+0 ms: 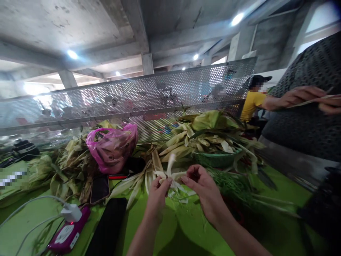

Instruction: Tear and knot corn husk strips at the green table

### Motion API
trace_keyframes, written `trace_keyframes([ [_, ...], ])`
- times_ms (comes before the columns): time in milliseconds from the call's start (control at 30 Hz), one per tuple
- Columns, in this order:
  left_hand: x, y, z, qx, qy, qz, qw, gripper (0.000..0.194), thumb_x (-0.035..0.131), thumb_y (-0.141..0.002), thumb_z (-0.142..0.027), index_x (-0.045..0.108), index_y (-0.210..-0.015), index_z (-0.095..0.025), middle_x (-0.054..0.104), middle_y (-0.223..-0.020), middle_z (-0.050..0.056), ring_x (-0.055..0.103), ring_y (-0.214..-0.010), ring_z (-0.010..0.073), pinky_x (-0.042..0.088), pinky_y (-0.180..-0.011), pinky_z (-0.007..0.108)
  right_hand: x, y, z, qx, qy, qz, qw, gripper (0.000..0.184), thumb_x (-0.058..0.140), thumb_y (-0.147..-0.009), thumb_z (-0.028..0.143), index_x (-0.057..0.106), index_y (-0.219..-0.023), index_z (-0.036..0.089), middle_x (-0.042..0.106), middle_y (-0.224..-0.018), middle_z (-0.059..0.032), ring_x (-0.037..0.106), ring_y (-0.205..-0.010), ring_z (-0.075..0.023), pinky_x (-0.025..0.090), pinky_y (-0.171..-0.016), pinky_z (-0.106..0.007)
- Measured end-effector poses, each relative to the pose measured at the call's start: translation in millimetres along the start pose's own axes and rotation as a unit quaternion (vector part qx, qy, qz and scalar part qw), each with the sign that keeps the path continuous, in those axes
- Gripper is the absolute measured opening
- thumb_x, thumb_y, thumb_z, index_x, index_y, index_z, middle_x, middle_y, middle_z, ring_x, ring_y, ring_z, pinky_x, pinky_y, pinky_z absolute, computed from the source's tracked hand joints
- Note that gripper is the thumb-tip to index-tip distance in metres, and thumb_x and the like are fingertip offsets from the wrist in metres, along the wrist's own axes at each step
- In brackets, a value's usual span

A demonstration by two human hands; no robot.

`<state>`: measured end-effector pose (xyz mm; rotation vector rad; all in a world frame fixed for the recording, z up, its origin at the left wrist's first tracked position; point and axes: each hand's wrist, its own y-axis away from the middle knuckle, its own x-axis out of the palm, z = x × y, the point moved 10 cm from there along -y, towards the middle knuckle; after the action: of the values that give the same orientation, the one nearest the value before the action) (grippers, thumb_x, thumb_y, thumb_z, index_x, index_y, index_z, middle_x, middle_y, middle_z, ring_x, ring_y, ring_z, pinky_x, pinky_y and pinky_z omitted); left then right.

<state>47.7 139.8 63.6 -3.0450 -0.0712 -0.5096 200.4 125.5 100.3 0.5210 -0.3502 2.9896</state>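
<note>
Above the green tabletop [183, 231], my left hand [158, 193] pinches a small bunch of pale corn husk strips [172, 165] between thumb and fingers. Several strips splay out from the pinch, one pointing upward. My right hand [202, 185] is closed at the end of a strip that reaches right from the bunch, its thumb and forefinger close together. White scraps [183, 197] show just below the hands. Behind them, long dried husks [138, 185] lie on the table.
Husks [207, 133] heap over a green basket [218, 159]; green strands [231, 185] lie right. At left are a pink bag [114, 149], a phone [99, 189], a black flat object [108, 227] and a purple power strip [69, 231]. A person [311, 113] stands right, holding a strip. A perforated screen [160, 99] stands behind.
</note>
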Motion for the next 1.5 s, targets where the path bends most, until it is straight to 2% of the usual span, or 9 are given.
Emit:
trace_keyframes([
  [167, -7.9, -3.9, 3.1, 0.013, 0.026, -0.016, 0.999, 0.029, 0.073, -0.065, -0.038, 0.053, -0.062, -0.017, 0.041, -0.054, -0.007, 0.032, -0.051, 0.0079, 0.025, -0.049, 0.021, 9.7, 2.7, -37.6, 0.127, -0.036, 0.043, 0.99, 0.027, 0.078, -0.068, 0.039, 0.061, -0.072, 0.018, 0.058, -0.068, 0.0009, 0.056, -0.066, -0.0151, 0.046, -0.067, -0.029],
  [300, -3.2, -2.2, 7.7, -0.002, 0.026, 0.01, 1.0, 0.022, 0.069, -0.068, -0.034, 0.057, -0.067, -0.016, 0.044, -0.057, -0.005, 0.033, -0.053, 0.0084, 0.026, -0.051, 0.022, 6.3, 2.2, -59.5, 0.19, -0.069, 0.031, 0.979, 0.026, 0.079, -0.066, 0.039, 0.071, -0.078, 0.017, 0.061, -0.068, -0.0009, 0.05, -0.057, -0.0116, 0.04, -0.053, -0.024],
  [433, 2.7, -0.6, 6.8, -0.013, -0.008, 0.033, 0.999, 0.018, 0.065, -0.07, -0.032, 0.057, -0.065, -0.017, 0.042, -0.056, -0.005, 0.032, -0.052, 0.009, 0.024, -0.051, 0.022, -4.0, -4.4, -50.1, 0.14, -0.061, -0.004, 0.988, 0.028, 0.084, -0.059, 0.033, 0.073, -0.08, 0.019, 0.06, -0.067, 0.0016, 0.041, -0.052, -0.0076, 0.031, -0.048, -0.021],
  [533, 7.7, -3.5, 6.8, -0.006, -0.058, 0.057, 0.997, 0.013, 0.06, -0.071, -0.028, 0.057, -0.064, -0.017, 0.042, -0.056, -0.005, 0.034, -0.054, 0.0102, 0.026, -0.053, 0.023, -5.5, -6.6, -25.0, 0.064, 0.044, 0.004, 0.997, 0.023, 0.078, -0.067, 0.037, 0.074, -0.083, 0.021, 0.058, -0.065, 0.0015, 0.04, -0.051, -0.0093, 0.032, -0.048, -0.023],
  [667, 16.1, -4.9, 16.0, -0.007, -0.131, 0.11, 0.985, 0.01, 0.057, -0.07, -0.025, 0.061, -0.065, -0.018, 0.049, -0.059, -0.002, 0.04, -0.059, 0.0129, 0.031, -0.059, 0.025, 18.7, -1.2, 16.3, -0.102, 0.238, 0.103, 0.96, 0.013, 0.068, -0.079, 0.034, 0.076, -0.081, 0.024, 0.065, -0.08, -0.0045, 0.058, -0.076, -0.0203, 0.044, -0.07, -0.03],
  [767, 18.1, 0.9, 18.1, 0.003, -0.206, 0.128, 0.97, 0.009, 0.059, -0.069, -0.024, 0.063, -0.062, -0.019, 0.052, -0.057, 0.0, 0.045, -0.06, 0.0164, 0.032, -0.06, 0.027, 34.6, 4.5, 15.0, -0.135, 0.287, 0.175, 0.932, 0.012, 0.066, -0.08, 0.029, 0.077, -0.084, 0.026, 0.066, -0.082, -0.005, 0.061, -0.079, -0.0224, 0.045, -0.074, -0.033],
  [967, 31.4, 15.5, -2.4, 0.088, -0.309, 0.167, 0.932, 0.013, 0.055, -0.07, -0.02, 0.064, -0.061, -0.019, 0.056, -0.06, 0.002, 0.05, -0.065, 0.019, 0.033, -0.062, 0.027, 17.5, -4.1, -9.0, -0.024, 0.236, 0.112, 0.965, 0.016, 0.072, -0.072, 0.032, 0.068, -0.084, 0.021, 0.056, -0.065, 0.0018, 0.051, -0.061, -0.0152, 0.041, -0.057, -0.027],
  [1233, 43.5, 19.1, -8.9, 0.109, -0.303, 0.194, 0.927, 0.023, 0.054, -0.082, -0.035, 0.065, -0.074, -0.016, 0.053, -0.065, 0.0, 0.043, -0.062, 0.0144, 0.031, -0.059, 0.024, 4.7, -10.1, -16.2, 0.027, 0.148, 0.064, 0.987, 0.028, 0.079, -0.063, 0.033, 0.06, -0.079, 0.02, 0.057, -0.068, 0.003, 0.052, -0.065, -0.0145, 0.043, -0.061, -0.026],
  [1500, 43.7, 19.5, 2.3, 0.022, -0.189, 0.225, 0.956, 0.024, 0.051, -0.082, -0.033, 0.062, -0.068, -0.017, 0.048, -0.062, -0.001, 0.04, -0.06, 0.0134, 0.029, -0.06, 0.025, 12.5, 1.9, -35.2, 0.169, 0.082, 0.145, 0.971, 0.028, 0.072, -0.074, 0.043, 0.067, -0.078, 0.016, 0.053, -0.057, 0.0036, 0.031, -0.045, -0.007, 0.017, -0.045, -0.022],
])
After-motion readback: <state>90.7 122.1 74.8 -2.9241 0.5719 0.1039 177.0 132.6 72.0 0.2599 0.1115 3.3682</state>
